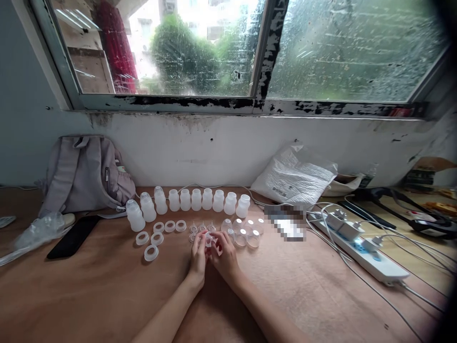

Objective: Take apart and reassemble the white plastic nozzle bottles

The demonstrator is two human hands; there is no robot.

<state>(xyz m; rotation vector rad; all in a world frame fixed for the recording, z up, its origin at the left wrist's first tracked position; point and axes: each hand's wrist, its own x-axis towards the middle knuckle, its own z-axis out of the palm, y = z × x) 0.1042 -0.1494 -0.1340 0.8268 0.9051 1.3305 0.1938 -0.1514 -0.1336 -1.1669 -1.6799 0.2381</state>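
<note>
My left hand and my right hand meet low over the table, fingers closed around a small whitish bottle ring. Fingers cover much of the ring, so whether a nipple sits in it is unclear. Just behind my hands lie several clear silicone nipples. To the right, close to my right hand, stand several clear dome caps. Several loose white bottle rings lie to the left. A curved row of frosted baby bottles stands behind; the leftmost ones have tops fitted.
A grey backpack, a black phone-like slab and a clear plastic bag lie left. At right are a silvery plastic mailer, a white power strip with trailing cables, and a black strapped item. A wall with a window stands behind.
</note>
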